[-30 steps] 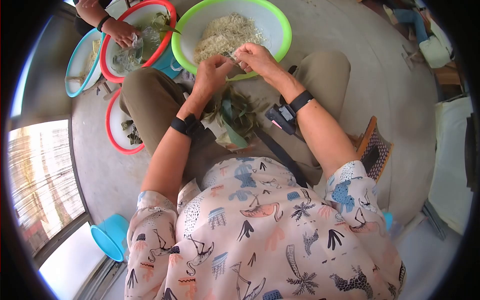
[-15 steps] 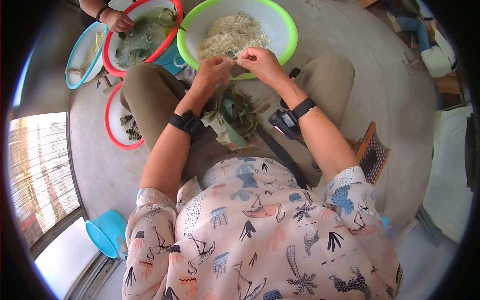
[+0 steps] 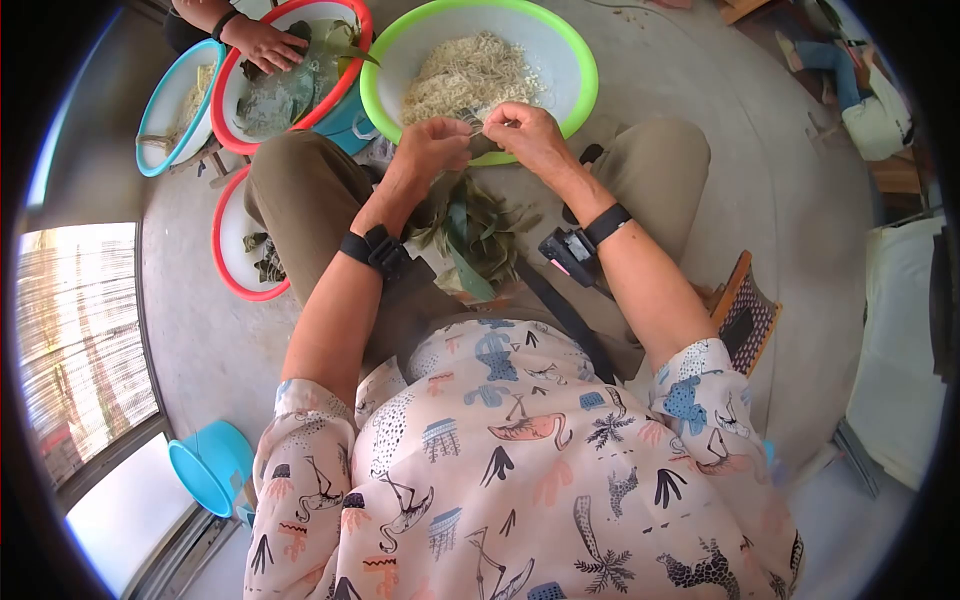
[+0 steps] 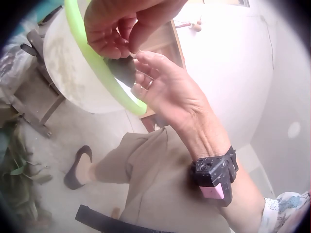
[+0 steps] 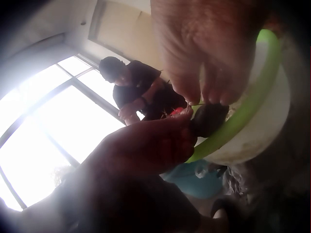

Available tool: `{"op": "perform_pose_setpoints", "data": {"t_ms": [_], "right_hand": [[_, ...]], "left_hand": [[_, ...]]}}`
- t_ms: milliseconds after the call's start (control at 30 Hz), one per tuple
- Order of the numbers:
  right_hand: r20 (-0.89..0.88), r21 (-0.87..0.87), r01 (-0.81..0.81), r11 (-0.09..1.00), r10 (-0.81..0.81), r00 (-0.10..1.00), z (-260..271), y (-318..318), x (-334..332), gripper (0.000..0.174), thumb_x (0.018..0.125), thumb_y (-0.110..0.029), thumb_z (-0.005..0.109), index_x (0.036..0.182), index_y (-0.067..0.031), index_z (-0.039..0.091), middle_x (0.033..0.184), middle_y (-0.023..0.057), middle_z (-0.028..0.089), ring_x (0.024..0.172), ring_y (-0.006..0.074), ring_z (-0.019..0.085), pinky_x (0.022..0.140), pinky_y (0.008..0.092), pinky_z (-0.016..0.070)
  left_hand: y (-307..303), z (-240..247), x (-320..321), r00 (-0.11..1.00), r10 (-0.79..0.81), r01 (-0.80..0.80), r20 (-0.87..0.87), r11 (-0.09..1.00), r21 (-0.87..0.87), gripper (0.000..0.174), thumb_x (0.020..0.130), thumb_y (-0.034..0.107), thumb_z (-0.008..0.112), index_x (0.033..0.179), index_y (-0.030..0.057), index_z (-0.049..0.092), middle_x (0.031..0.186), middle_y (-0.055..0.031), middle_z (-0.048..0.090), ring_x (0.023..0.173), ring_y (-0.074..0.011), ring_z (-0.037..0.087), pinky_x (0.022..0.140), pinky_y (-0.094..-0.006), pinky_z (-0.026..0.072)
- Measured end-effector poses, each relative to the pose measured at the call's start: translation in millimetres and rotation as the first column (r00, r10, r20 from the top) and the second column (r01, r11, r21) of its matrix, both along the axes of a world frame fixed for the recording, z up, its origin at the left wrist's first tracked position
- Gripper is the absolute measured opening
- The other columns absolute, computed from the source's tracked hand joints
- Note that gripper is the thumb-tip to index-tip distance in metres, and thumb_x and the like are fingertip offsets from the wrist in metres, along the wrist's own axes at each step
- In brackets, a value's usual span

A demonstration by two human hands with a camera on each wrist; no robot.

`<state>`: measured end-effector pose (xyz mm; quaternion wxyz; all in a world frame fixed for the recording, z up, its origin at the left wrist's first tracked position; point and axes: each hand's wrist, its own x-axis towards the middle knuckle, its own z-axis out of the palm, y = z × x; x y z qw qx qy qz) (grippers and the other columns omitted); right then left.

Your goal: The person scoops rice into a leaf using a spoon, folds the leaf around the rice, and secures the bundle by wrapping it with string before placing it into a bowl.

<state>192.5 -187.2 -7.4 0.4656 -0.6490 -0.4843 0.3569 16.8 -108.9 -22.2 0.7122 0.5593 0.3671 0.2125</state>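
Note:
Above the near rim of the green-rimmed basin [image 3: 590, 85], my left hand [image 3: 428, 150] and right hand [image 3: 528, 138] face each other a small gap apart, fingertips pinched on a thin strand. A small dark bundle [image 5: 211, 120] is between the hands in the right wrist view; its far side is hidden. The left wrist view shows the same dark bundle [image 4: 122, 70] beside the fingers of my left hand [image 4: 129, 24] and right hand [image 4: 170, 90]. Pale shredded or grainy stuff [image 3: 470, 72] lies in the basin. Long green leaves [image 3: 475, 235] lie between the knees.
Another person's hand [image 3: 265, 45] is over a red-rimmed basin [image 3: 232, 130] of leaves and liquid. A blue-rimmed basin [image 3: 148, 160] and a second red-rimmed one [image 3: 222, 255] stand left. A cyan bucket [image 3: 212, 468] is lower left, a patterned stool [image 3: 748, 318] right.
My hands have drawn slightly apart, and the dark bundle shows more clearly beneath them. The other person's hand first lifted and shifted left, then moved back right with its fingers spread.

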Motion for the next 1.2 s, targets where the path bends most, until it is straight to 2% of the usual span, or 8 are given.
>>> {"op": "perform_pose_setpoints", "data": {"t_ms": [133, 233, 300, 433, 500, 600, 900, 1200], "right_hand": [[0.022, -0.052, 0.005, 0.999, -0.004, 1.000, 3.1, -1.2, 0.0, 0.015, 0.074, -0.017, 0.066, 0.078, -0.0027, 0.067, 0.072, 0.0076, 0.064, 0.064, 0.0144, 0.058, 0.061, 0.0302, 0.0470], [0.056, -0.004, -0.006, 1.000, 0.006, 0.998, -1.6, 3.6, 1.5, 0.014, 0.072, -0.016, 0.066, 0.075, -0.0027, 0.065, 0.073, 0.0089, 0.064, 0.067, 0.0166, 0.060, 0.063, 0.0309, 0.0476], [0.210, 0.082, 0.022, 0.996, -0.039, 0.977, -5.9, 4.2, -0.6, 0.014, 0.071, -0.016, 0.066, 0.072, -0.0024, 0.063, 0.076, 0.0109, 0.064, 0.069, 0.0198, 0.061, 0.066, 0.0317, 0.0482], [0.229, 0.192, 0.044, 0.980, -0.089, 0.969, -11.1, 8.1, -2.3, 0.015, 0.070, -0.016, 0.066, 0.071, -0.0018, 0.062, 0.078, 0.0129, 0.064, 0.072, 0.0226, 0.063, 0.068, 0.0323, 0.0486], [0.098, 0.128, 0.041, 0.991, -0.054, 0.994, -10.6, 8.2, -2.4, 0.014, 0.070, -0.015, 0.067, 0.072, -0.0016, 0.062, 0.080, 0.0136, 0.066, 0.072, 0.0215, 0.063, 0.068, 0.0322, 0.0488], [0.056, 0.151, 0.055, 0.987, -0.064, 0.996, -11.2, 8.1, -3.9, 0.013, 0.071, -0.013, 0.066, 0.074, -0.0011, 0.062, 0.082, 0.0118, 0.067, 0.069, 0.0185, 0.062, 0.065, 0.0312, 0.0488], [0.082, 0.117, 0.155, 0.981, -0.165, 0.983, -19.8, 13.3, 5.3, 0.009, 0.072, -0.013, 0.066, 0.074, -0.0033, 0.066, 0.066, 0.0072, 0.065, 0.061, 0.0151, 0.061, 0.060, 0.0299, 0.0484], [0.114, 0.158, 0.178, 0.971, -0.197, 0.974, -24.5, 11.5, 3.7, 0.010, 0.072, -0.013, 0.066, 0.072, -0.0032, 0.065, 0.066, 0.0077, 0.066, 0.061, 0.0171, 0.061, 0.061, 0.0309, 0.0488]], "left_hand": [[0.4, -6.2, -1.0, 1.000, 0.003, -0.002, 0.018, 1.000, -0.018, 0.016, 0.087, 0.011, 0.065, 0.100, 0.0008, 0.061, 0.084, -0.0025, 0.063, 0.071, -0.0132, 0.063, 0.068, -0.0267, 0.0541], [1.9, -5.4, 6.0, 0.994, 0.045, -0.037, -0.095, 0.996, 0.081, 0.015, 0.087, 0.010, 0.064, 0.098, 0.0006, 0.062, 0.081, -0.0031, 0.064, 0.070, -0.0125, 0.063, 0.065, -0.0269, 0.0543], [-2.5, -1.4, 8.7, 0.969, 0.099, -0.042, -0.224, 0.968, 0.247, 0.012, 0.086, 0.010, 0.064, 0.094, 0.0010, 0.064, 0.077, -0.0029, 0.064, 0.066, -0.0106, 0.061, 0.061, -0.0256, 0.0519], [-4.7, 2.2, 10.5, 0.931, 0.159, -0.013, -0.329, 0.914, 0.406, 0.010, 0.085, 0.011, 0.064, 0.090, 0.0013, 0.065, 0.073, -0.0025, 0.064, 0.064, -0.0086, 0.059, 0.059, -0.0245, 0.0482], [-3.9, -3.7, 10.4, 0.921, 0.233, -0.042, -0.311, 0.855, 0.517, 0.016, 0.080, 0.016, 0.064, 0.089, 0.0039, 0.069, 0.076, -0.0103, 0.069, 0.068, -0.0192, 0.067, 0.068, -0.0332, 0.0513], [-3.8, -6.6, 9.8, 0.938, 0.208, -0.036, -0.277, 0.853, 0.521, 0.013, 0.085, 0.013, 0.064, 0.089, 0.0006, 0.065, 0.070, -0.0021, 0.063, 0.061, -0.0096, 0.058, 0.059, -0.0254, 0.0463], [-2.1, -7.1, 9.8, 0.912, 0.209, -0.004, -0.352, 0.864, 0.503, 0.010, 0.084, 0.011, 0.064, 0.088, 0.0010, 0.065, 0.068, -0.0030, 0.064, 0.059, -0.0090, 0.060, 0.057, -0.0249, 0.0465], [-2.9, -10.8, 4.6, 0.923, 0.158, 0.055, -0.350, 0.848, 0.527, 0.010, 0.083, 0.010, 0.063, 0.087, 0.0009, 0.064, 0.069, -0.0035, 0.065, 0.059, -0.0100, 0.061, 0.057, -0.0261, 0.0482]]}}
